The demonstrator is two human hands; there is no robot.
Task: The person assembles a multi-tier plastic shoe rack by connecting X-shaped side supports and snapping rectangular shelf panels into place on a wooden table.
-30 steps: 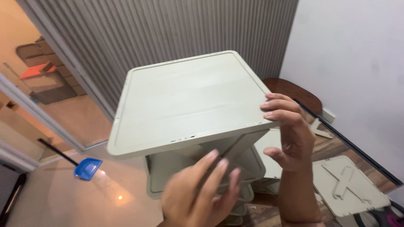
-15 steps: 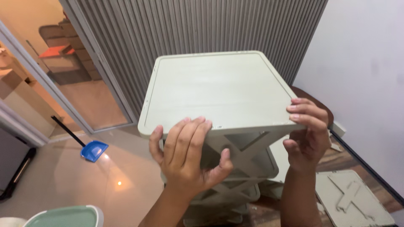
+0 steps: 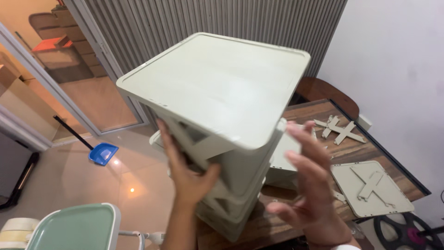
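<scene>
Head camera looks down on a pale green plastic shelf unit (image 3: 217, 88), tilted, its flat top toward me and its lower end over the wooden table (image 3: 370, 148). My left hand (image 3: 187, 171) grips its side under the top, fingers curled on the frame. My right hand (image 3: 307, 185) is open, fingers spread, just beside the unit's right edge, holding nothing. A loose panel (image 3: 372, 190) lies on the table.

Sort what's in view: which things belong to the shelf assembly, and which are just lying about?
In the job: shelf unit, left hand on it, right hand beside it, flat panel, X-braces.
Lying about: blue dustpan, green chair, weight plate.
</scene>
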